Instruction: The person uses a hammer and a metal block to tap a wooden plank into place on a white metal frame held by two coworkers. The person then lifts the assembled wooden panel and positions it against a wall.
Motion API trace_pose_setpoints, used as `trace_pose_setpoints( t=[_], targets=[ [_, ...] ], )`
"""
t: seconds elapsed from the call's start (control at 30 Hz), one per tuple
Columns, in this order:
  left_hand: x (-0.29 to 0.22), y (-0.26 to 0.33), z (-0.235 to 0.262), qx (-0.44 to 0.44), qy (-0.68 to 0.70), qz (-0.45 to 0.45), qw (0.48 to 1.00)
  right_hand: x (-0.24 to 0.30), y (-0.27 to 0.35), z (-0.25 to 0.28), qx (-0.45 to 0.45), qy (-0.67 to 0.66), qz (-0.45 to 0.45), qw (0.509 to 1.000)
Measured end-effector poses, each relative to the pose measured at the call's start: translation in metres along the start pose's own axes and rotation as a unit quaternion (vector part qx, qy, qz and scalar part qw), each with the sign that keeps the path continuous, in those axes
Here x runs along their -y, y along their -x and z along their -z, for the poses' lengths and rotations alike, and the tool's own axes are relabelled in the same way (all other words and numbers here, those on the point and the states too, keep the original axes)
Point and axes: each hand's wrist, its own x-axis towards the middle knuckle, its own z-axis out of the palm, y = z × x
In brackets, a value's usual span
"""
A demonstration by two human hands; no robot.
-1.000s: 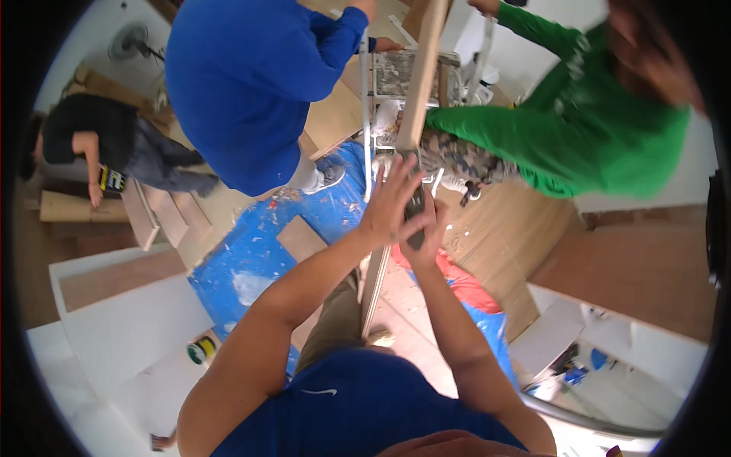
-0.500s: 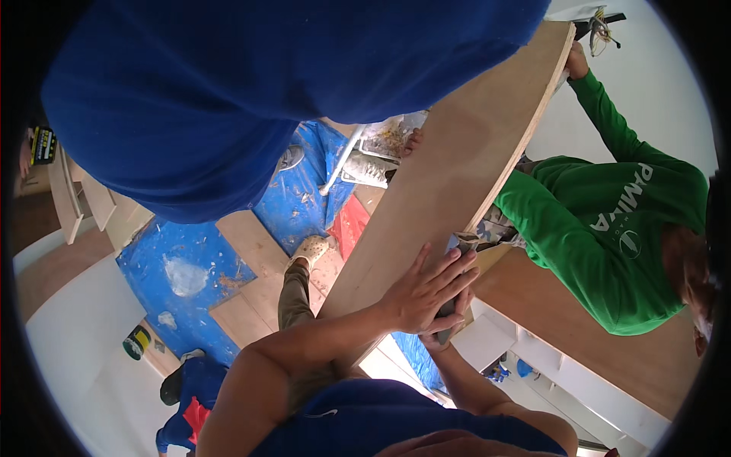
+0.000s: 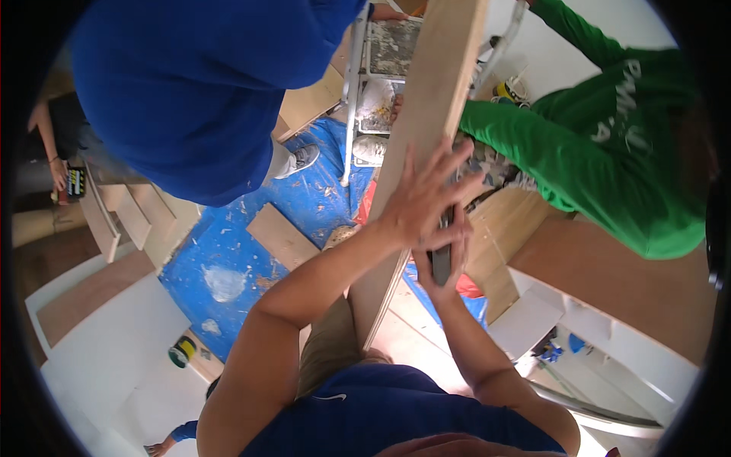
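Note:
A long wooden board (image 3: pixel 438 68) stands on edge in front of me, its narrow edge facing right. My left hand (image 3: pixel 419 199) lies over that edge with fingers spread, the palm side by the front of a grey hand plane (image 3: pixel 441 268). My fingers hide most of the tool, and the spread fingers are slightly blurred. Lower down, my right hand (image 3: pixel 455 263) is wrapped round the rear of the plane. A co-worker's green sleeve (image 3: pixel 525 141) reaches toward the board from the right. Another person's fingertips (image 3: pixel 397 108) touch the board's left side.
A person in a blue shirt (image 3: pixel 183 99) stands at the upper left, beside a stained stepladder (image 3: pixel 352 91). Blue sheeting (image 3: pixel 251 247) covers the floor, with a loose board (image 3: pixel 282 236) on it. A paint can (image 3: pixel 183 352) stands lower left; white shelving (image 3: pixel 586 324) lies right.
My hands and the plane have moved up the picture. My left fingers have spread apart. The board shows steeper and narrower, and the people and floor have shifted in view.

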Motion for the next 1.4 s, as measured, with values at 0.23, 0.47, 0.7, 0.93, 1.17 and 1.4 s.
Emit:
trace_pose_setpoints(
  t=[0.23, 0.47, 0.7, 0.93, 1.17, 1.4],
  targets=[
    [-0.025, 0.024, 0.005, -0.011, 0.063, 0.083, 0.994, 0.028, 0.027, -0.012, -0.053, -0.016, -0.049, 0.997],
    [-0.007, -0.006, 0.008, -0.095, 0.024, 0.053, 0.994, 0.010, -0.019, -0.009, -0.072, 0.006, 0.005, 0.997],
    [0.080, -0.222, 0.054, -0.170, -0.046, -0.008, 0.984, -0.047, -0.244, -0.025, -0.207, 0.048, 0.130, 0.968],
    [0.037, -0.075, 0.025, -0.131, -0.023, 0.027, 0.991, -0.009, -0.107, -0.026, -0.112, 0.059, 0.080, 0.989],
    [0.047, -0.092, 0.021, -0.153, -0.001, 0.017, 0.988, -0.020, -0.122, -0.028, -0.117, 0.013, 0.077, 0.990],
    [0.120, -0.315, 0.085, -0.153, -0.016, -0.041, 0.987, -0.054, -0.328, -0.033, -0.186, 0.060, 0.072, 0.978]
  ],
)
